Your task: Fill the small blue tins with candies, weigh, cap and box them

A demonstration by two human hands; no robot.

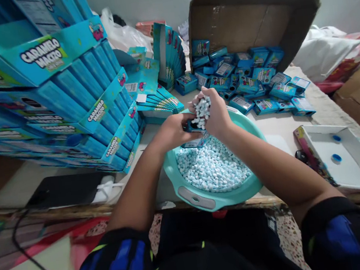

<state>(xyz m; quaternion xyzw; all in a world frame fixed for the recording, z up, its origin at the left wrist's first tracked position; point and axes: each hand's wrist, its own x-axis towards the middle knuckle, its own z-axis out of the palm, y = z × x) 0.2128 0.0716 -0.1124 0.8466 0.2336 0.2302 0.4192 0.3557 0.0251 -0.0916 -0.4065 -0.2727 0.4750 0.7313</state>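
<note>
Over a turquoise bowl [170,171] full of small pale blue and white candies [213,166], my two hands meet. My left hand [179,130] is closed around a small blue candy box [193,128], its dark opening facing up. My right hand [215,110] is cupped above that opening, with a handful of candies [202,111] in it. Some of these candies are at the mouth of the box. The fingers of my right hand are partly hidden behind the candies.
Stacked display trays of blue boxes [70,87] rise on the left. A cardboard carton [250,10] lies on its side at the back, small blue boxes [249,83] spilling from it. Right is a white tray [352,161] with two blue caps; left, a black phone-like slab [64,190].
</note>
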